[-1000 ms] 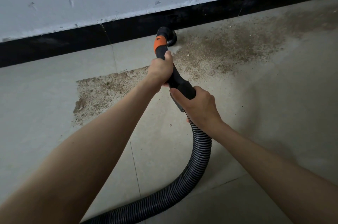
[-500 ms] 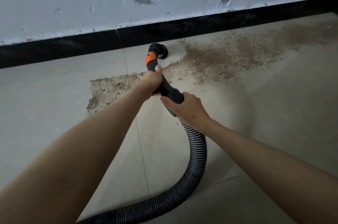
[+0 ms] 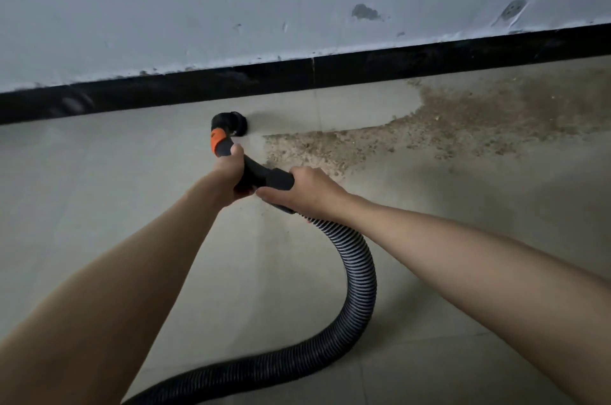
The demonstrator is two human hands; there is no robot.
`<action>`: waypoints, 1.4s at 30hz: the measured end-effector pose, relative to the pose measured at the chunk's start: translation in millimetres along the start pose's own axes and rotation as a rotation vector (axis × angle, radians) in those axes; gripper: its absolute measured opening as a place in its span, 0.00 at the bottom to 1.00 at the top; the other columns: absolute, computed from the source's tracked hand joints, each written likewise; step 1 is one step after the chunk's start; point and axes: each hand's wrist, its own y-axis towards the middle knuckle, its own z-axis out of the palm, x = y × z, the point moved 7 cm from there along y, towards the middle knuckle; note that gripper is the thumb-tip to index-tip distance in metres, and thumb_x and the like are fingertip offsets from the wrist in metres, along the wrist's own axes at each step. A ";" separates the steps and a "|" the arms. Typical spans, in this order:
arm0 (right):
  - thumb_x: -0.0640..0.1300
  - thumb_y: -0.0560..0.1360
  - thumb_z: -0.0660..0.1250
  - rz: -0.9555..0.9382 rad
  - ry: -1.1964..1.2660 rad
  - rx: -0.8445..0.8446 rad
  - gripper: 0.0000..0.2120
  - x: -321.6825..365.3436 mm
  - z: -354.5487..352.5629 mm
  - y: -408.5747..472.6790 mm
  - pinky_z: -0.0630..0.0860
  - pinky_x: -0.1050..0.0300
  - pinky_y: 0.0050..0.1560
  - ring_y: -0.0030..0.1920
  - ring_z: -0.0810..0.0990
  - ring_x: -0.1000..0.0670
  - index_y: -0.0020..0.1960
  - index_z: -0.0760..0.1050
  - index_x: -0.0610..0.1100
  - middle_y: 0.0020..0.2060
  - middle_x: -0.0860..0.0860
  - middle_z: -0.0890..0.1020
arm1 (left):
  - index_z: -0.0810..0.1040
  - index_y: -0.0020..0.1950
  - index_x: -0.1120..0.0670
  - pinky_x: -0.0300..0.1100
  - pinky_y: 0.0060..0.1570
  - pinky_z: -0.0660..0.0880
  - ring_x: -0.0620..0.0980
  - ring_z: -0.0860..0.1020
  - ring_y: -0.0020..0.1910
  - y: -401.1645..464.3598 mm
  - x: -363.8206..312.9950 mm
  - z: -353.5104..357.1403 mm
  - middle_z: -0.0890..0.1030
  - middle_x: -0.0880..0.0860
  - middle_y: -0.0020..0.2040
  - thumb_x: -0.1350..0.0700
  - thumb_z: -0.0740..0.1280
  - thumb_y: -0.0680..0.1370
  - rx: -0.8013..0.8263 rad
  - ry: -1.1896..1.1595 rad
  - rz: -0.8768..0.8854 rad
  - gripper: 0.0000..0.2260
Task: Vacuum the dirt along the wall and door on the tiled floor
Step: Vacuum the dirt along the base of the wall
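Honestly, the dirt [image 3: 456, 126] is the thing to watch here: a brown gritty patch on the tiled floor [image 3: 99, 189], spreading from roughly mid-frame out to the right edge and running right up against the black baseboard [image 3: 363, 68] on that side. The nozzle [image 3: 235, 124] sits on bare tile just left of the patch's near edge, close to the baseboard but not touching it as far as I can tell.

Both hands are clenched around the black handle [image 3: 264, 177]. The left hand [image 3: 228, 178] wraps it just below the orange collar [image 3: 216, 139], and the right hand [image 3: 305, 188] grabs the back end where the ribbed hose [image 3: 362, 275] joins on.

What could go wrong, imo:
- The nozzle is on clean tile, so a sweep that goes further left picks up nothing.
- The strip tight against the baseboard looks the easiest to miss. A round nozzle may not reach into that corner, and jamming it in could scuff the trim or the already chipped wall [image 3: 231, 1] paint.
- The hose loops back under the right forearm and off the bottom edge. If it kinks or snags, the pull could yank the nozzle off line.
- Pushing too fast might just scatter the coarser bits.
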 end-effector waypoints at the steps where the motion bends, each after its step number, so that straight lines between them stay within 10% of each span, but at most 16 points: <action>1: 0.68 0.70 0.68 -0.008 -0.021 0.009 0.22 7.8 8.0 -0.9 0.71 0.58 0.31 0.32 0.79 0.53 0.37 0.72 0.49 0.33 0.53 0.80 | 0.62 0.70 0.60 0.48 0.43 0.75 0.57 0.77 0.51 0.1 5.1 -10.2 0.74 0.61 0.61 0.45 0.52 0.82 -0.010 -0.021 -0.001 0.22; 10: 0.70 0.69 0.65 0.092 0.007 -0.019 0.25 5.9 34.2 -42.8 0.72 0.58 0.32 0.32 0.79 0.51 0.39 0.70 0.47 0.33 0.51 0.79 | 0.67 0.56 0.59 0.45 0.36 0.75 0.53 0.75 0.38 -11.1 32.7 -16.5 0.73 0.55 0.41 0.47 0.52 0.81 0.098 0.061 0.030 0.15; 25: 0.68 0.70 0.66 0.173 0.048 -0.119 0.23 -4.3 13.8 -65.6 0.73 0.57 0.34 0.35 0.79 0.52 0.37 0.70 0.47 0.33 0.52 0.79 | 0.66 0.44 0.57 0.45 0.36 0.74 0.52 0.74 0.36 -25.1 25.0 16.5 0.72 0.55 0.40 0.49 0.53 0.81 0.174 0.075 0.061 0.13; 42: 0.68 0.69 0.66 0.214 0.079 -0.166 0.24 -22.0 -6.3 -81.0 0.75 0.54 0.39 0.39 0.80 0.47 0.38 0.70 0.46 0.35 0.50 0.79 | 0.65 0.56 0.60 0.47 0.42 0.76 0.55 0.75 0.42 -38.3 20.9 50.7 0.73 0.57 0.45 0.49 0.52 0.82 0.240 0.070 0.070 0.14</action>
